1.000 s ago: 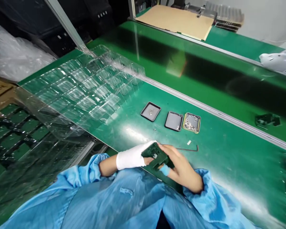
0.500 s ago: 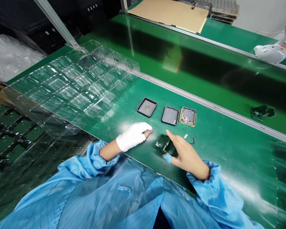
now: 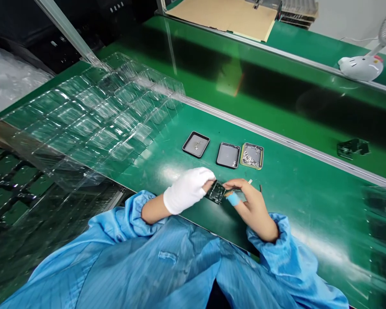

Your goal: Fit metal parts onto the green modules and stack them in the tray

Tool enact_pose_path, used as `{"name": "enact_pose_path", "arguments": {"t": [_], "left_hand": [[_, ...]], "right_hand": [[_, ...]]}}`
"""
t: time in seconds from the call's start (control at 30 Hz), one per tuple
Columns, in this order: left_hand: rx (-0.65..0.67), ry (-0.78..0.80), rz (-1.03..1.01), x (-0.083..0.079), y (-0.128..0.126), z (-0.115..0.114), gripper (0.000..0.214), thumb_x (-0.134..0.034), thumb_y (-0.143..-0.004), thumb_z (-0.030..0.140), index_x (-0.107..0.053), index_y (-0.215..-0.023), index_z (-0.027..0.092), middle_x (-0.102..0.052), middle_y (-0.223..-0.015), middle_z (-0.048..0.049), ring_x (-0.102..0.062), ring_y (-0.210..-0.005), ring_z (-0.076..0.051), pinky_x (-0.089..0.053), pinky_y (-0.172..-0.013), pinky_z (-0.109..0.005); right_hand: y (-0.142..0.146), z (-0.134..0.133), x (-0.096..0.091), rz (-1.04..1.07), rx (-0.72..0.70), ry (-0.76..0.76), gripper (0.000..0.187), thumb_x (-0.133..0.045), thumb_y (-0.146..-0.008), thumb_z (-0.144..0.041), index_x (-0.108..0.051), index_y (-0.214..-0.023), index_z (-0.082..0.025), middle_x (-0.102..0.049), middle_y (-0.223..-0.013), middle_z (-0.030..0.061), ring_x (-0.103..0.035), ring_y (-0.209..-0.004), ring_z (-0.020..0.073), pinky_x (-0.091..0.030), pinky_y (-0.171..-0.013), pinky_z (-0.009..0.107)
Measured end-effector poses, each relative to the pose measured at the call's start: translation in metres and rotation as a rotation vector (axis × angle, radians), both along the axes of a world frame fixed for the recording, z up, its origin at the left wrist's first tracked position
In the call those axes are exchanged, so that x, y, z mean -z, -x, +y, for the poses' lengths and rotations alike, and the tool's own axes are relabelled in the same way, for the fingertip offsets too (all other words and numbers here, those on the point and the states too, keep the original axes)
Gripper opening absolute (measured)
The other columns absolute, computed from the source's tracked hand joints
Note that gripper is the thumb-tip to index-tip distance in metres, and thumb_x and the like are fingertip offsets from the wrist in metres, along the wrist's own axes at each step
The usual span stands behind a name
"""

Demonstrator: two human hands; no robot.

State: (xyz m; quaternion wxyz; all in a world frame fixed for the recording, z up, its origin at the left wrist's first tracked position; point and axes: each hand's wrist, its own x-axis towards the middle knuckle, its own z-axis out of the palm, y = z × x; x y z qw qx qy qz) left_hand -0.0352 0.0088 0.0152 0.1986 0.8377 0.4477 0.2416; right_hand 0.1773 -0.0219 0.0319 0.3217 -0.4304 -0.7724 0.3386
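Note:
A small dark green circuit board [image 3: 216,192] is held tilted just above the green bench. My left hand [image 3: 190,189], in a white glove with bare fingertips, is closed on the board's left edge. On the opposite side, my right hand [image 3: 249,204] pinches around the right edge, blue tape wrapped on its thumb. Its fingertips partly hide that edge, and any smaller part between them cannot be made out. Just beyond the right fingers lie a small white piece [image 3: 250,181] and a thin dark rod [image 3: 260,188].
Behind my hands stand a shallow tray [image 3: 196,144] with few small metal parts, a second tray [image 3: 228,155], and a yellow-edged tray [image 3: 252,156] with many parts. Clear plastic blister trays [image 3: 99,116] cover the left. A metal rail [image 3: 263,132] crosses behind; a white fan [image 3: 362,68] stands far right.
My left hand has moved right and taken hold of the circuit board's left edge. The board has come up off the bench and turned, and my right fingers have closed in at its right side.

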Motion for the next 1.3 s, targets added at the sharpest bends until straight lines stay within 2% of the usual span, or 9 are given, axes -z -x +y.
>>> {"name": "enact_pose_path", "arguments": {"t": [0.13, 0.27, 0.4, 0.53, 0.63, 0.73, 0.9, 1.17, 1.3], "left_hand": [[0.204, -0.001, -0.229, -0.016, -0.007, -0.019, 0.033, -0.039, -0.097, 0.034, -0.060, -0.078, 0.018, -0.063, -0.075, -0.0032, -0.059, -0.069, -0.014, -0.047, -0.065, -0.026], [0.310, 0.078, -0.259, -0.015, -0.007, -0.021, 0.047, -0.033, -0.097, 0.048, -0.059, -0.073, 0.017, -0.061, -0.069, -0.0033, -0.057, -0.065, -0.014, -0.046, -0.063, -0.026], [0.363, 0.053, -0.231, -0.010, -0.008, -0.021, 0.054, -0.028, -0.097, 0.051, -0.059, -0.069, 0.017, -0.057, -0.063, -0.0035, -0.053, -0.061, -0.014, -0.045, -0.062, -0.028], [0.406, -0.043, -0.253, -0.004, -0.007, -0.020, 0.050, -0.032, -0.095, 0.054, -0.059, -0.073, 0.018, -0.057, -0.063, -0.0040, -0.055, -0.062, -0.016, -0.046, -0.063, -0.030], [0.244, -0.038, -0.315, 0.006, -0.001, -0.014, 0.050, -0.048, -0.086, 0.061, -0.058, -0.107, 0.017, -0.064, -0.102, -0.0140, -0.061, -0.098, -0.026, -0.049, -0.086, -0.041], [0.181, 0.105, -0.214, 0.022, 0.002, -0.009, 0.077, -0.065, -0.075, 0.052, -0.037, -0.135, 0.013, -0.045, -0.137, -0.0226, -0.041, -0.130, -0.035, -0.038, -0.105, -0.051], [0.123, 0.271, -0.190, 0.041, -0.007, -0.013, 0.059, -0.063, -0.075, 0.032, -0.042, -0.127, 0.017, -0.053, -0.123, -0.0159, -0.051, -0.117, -0.032, -0.042, -0.100, -0.050], [0.116, 0.242, -0.400, 0.024, -0.013, -0.026, 0.047, -0.049, -0.086, 0.049, -0.042, -0.119, 0.016, -0.051, -0.108, -0.0121, -0.052, -0.102, -0.026, -0.046, -0.090, -0.045], [0.090, 0.249, -0.356, 0.019, -0.015, -0.027, 0.040, -0.057, -0.079, 0.037, -0.044, -0.112, 0.017, -0.052, -0.104, -0.0096, -0.054, -0.098, -0.025, -0.047, -0.087, -0.043]], "right_hand": [[0.010, -0.009, -0.002, 0.226, -0.073, 0.211, 0.011, -0.055, -0.094, -0.034, -0.057, -0.094, -0.023, -0.064, -0.087, 0.0017, -0.063, -0.079, 0.0152, -0.052, -0.072, 0.027], [0.011, -0.011, 0.000, 0.357, -0.085, 0.456, 0.025, -0.058, -0.091, -0.045, -0.058, -0.090, -0.020, -0.064, -0.079, 0.0020, -0.062, -0.069, 0.0138, -0.052, -0.062, 0.025], [0.008, -0.012, -0.002, 0.355, -0.145, 0.522, 0.027, -0.060, -0.090, -0.045, -0.059, -0.087, -0.019, -0.065, -0.079, 0.0028, -0.062, -0.068, 0.0135, -0.051, -0.061, 0.024], [-0.002, -0.013, -0.008, 0.259, -0.215, 0.438, 0.018, -0.057, -0.092, -0.036, -0.060, -0.087, -0.019, -0.064, -0.080, 0.0026, -0.061, -0.072, 0.0142, -0.050, -0.067, 0.026], [-0.014, -0.009, -0.004, 0.292, -0.035, 0.353, 0.015, -0.056, -0.092, -0.032, -0.058, -0.084, -0.020, -0.063, -0.078, 0.0020, -0.061, -0.071, 0.0148, -0.050, -0.067, 0.026], [-0.018, -0.003, 0.011, 0.342, 0.138, 0.339, 0.013, -0.058, -0.090, -0.032, -0.058, -0.084, -0.021, -0.063, -0.077, 0.0016, -0.061, -0.070, 0.0153, -0.050, -0.065, 0.026], [-0.007, -0.002, 0.032, 0.217, 0.114, 0.314, 0.012, -0.056, -0.089, -0.032, -0.059, -0.086, -0.021, -0.065, -0.080, 0.0029, -0.061, -0.071, 0.0168, -0.051, -0.067, 0.029], [0.006, -0.012, 0.016, 0.107, 0.145, -0.072, 0.006, -0.053, -0.091, -0.021, -0.058, -0.087, -0.023, -0.060, -0.102, 0.0062, -0.058, -0.095, 0.0205, -0.047, -0.085, 0.038], [0.009, -0.013, 0.016, 0.074, 0.157, -0.160, 0.006, -0.055, -0.089, -0.017, -0.058, -0.089, -0.023, -0.059, -0.102, 0.0059, -0.058, -0.095, 0.0209, -0.047, -0.084, 0.038]]}}
